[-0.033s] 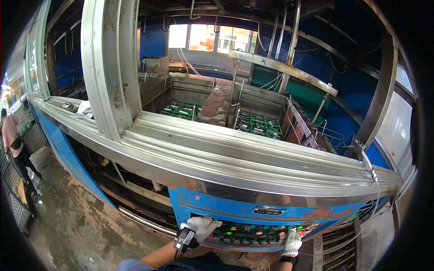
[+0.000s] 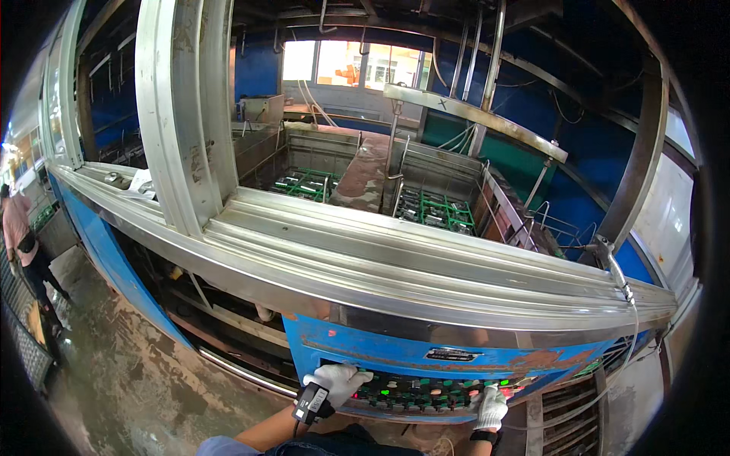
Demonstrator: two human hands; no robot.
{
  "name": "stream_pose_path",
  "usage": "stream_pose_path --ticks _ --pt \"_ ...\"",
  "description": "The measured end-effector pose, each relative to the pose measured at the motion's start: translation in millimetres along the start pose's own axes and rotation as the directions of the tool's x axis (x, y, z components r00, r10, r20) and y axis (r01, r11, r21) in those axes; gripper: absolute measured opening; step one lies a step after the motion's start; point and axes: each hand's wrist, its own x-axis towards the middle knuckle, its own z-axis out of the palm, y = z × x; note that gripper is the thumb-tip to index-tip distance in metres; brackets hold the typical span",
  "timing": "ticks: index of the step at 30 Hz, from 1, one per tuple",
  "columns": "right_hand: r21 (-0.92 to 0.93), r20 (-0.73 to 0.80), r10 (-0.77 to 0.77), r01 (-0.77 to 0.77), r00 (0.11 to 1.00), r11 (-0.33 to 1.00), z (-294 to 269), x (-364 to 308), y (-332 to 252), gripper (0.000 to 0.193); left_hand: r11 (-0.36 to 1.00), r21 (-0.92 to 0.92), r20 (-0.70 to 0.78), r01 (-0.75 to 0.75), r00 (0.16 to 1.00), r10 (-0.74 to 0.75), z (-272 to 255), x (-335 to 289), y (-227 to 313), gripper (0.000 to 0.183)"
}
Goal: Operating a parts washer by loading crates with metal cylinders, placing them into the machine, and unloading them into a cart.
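Both hands wear white gloves and are at a control panel (image 2: pixel 426 398) with rows of coloured buttons, knobs and lit green lamps, set low in a blue machine front. My left hand (image 2: pixel 336 382) lies over the panel's left end, one finger stretched toward the buttons; its other fingers are partly hidden. A black device (image 2: pixel 310 403) is strapped at the left wrist. At the panel's right end, my right hand (image 2: pixel 492 407) has its fingers extended against the controls, beside a lit green lamp. Neither hand visibly holds anything. Which control each one touches is too small to tell.
Above the panel runs a wide metal ledge (image 2: pixel 395 262) with a thick upright post (image 2: pixel 179 114). Behind it, tanks hold green racks (image 2: pixel 437 211) of metal parts, under a hanging bar (image 2: pixel 475 121). A cable (image 2: pixel 633 334) hangs at right. Far left, a person (image 2: pixel 26 243) stands on wet floor.
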Motion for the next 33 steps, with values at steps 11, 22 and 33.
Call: stream_pose_path --ticks 11,22,33 --pt "0.114 0.044 0.062 -0.067 0.997 0.991 0.2 6.8 8.9 0.049 0.982 0.032 0.182 0.187 0.965 -0.189 -25.9 -1.0 26.7 0.05" --pt "-0.102 0.002 -0.019 0.019 1.0 0.995 2.7 11.9 21.9 0.058 0.991 0.104 0.501 0.08 0.857 -0.122 11.6 -9.6 27.3 0.065" --pt "-0.417 0.148 -0.032 0.091 0.989 0.904 -6.4 2.7 1.6 0.061 0.993 -0.099 0.807 -0.072 0.578 0.122 92.4 10.2 53.5 0.052"
